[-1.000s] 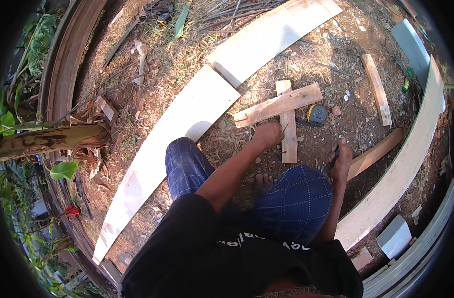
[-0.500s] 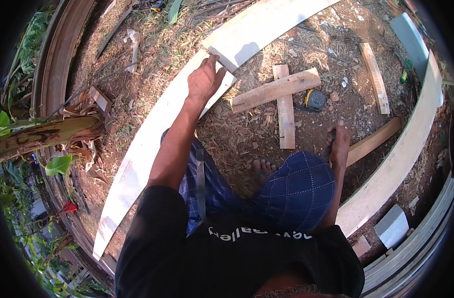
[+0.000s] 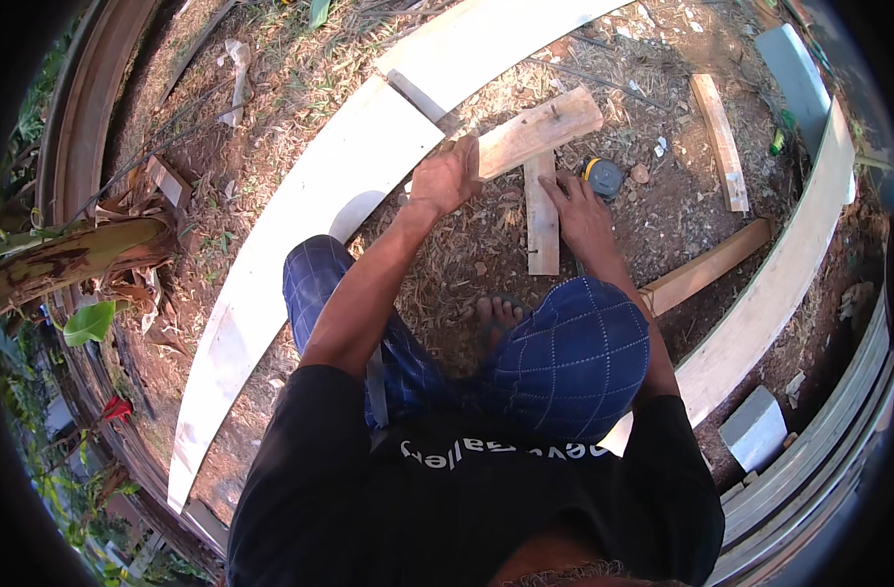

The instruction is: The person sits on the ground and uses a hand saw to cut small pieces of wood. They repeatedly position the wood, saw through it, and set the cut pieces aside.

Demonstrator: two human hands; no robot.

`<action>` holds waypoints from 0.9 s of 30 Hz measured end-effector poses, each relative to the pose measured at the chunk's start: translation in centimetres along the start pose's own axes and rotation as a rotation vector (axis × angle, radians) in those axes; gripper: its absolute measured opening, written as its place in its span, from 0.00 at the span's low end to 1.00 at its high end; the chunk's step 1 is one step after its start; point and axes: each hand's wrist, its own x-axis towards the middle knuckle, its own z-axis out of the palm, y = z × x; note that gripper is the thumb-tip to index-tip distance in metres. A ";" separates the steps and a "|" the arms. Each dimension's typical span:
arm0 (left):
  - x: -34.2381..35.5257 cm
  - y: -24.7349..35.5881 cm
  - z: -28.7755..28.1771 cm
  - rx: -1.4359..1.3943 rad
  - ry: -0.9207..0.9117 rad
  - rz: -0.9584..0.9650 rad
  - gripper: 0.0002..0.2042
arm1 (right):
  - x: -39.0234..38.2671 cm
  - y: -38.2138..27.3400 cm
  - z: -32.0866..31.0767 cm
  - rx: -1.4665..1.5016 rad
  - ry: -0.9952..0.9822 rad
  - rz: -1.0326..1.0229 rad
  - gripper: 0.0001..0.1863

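Note:
My left hand (image 3: 447,178) closes round the left end of a short wooden board (image 3: 540,129), which lies tilted up to the right; a nail sticks out near its far end. A second short wooden piece (image 3: 543,220) lies upright in the view beneath it, with a nail near its lower end. My right hand (image 3: 586,223) reaches to this lower piece, its fingers apart and their tips at its right edge. Just right of those fingers sits a black and yellow tape measure (image 3: 603,179). Beside my left hand runs a long curved pale board (image 3: 315,196).
Another pale curved board (image 3: 496,49) meets it at the top. A third curved board (image 3: 770,323) bends along the right. Wooden strips (image 3: 721,142) lie on the dry, littered ground. A plant stem (image 3: 85,254) juts in at left; long metal-looking lengths (image 3: 819,489) lie lower right.
My left hand has moved off the curved board's joint to the short board, whose far end has shifted upward and now shows a nail. My right hand has come in from the right.

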 end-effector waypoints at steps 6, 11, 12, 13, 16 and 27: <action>-5.8 -4.6 -1.1 -0.406 0.314 0.001 0.45 | 5.6 3.8 1.9 -0.280 -0.032 -0.541 0.32; -7.2 -6.8 -3.7 -0.535 0.534 -0.042 0.48 | 9.2 2.4 -1.2 -0.260 -0.265 -0.423 0.42; -7.7 -6.6 -4.9 -0.533 0.541 -0.102 0.49 | 9.4 1.6 -2.9 -0.219 -0.236 -0.327 0.42; -8.1 -6.8 -5.4 -0.536 0.588 -0.118 0.49 | 9.5 0.9 -4.4 -0.178 -0.208 -0.229 0.41; -8.9 -8.0 -7.3 -0.573 0.723 -0.136 0.48 | 8.9 -1.2 -6.8 -0.037 -0.158 0.013 0.45; -6.6 -4.5 -0.5 -0.208 0.356 0.020 0.40 | 6.5 -5.4 2.7 0.275 -0.210 0.608 0.58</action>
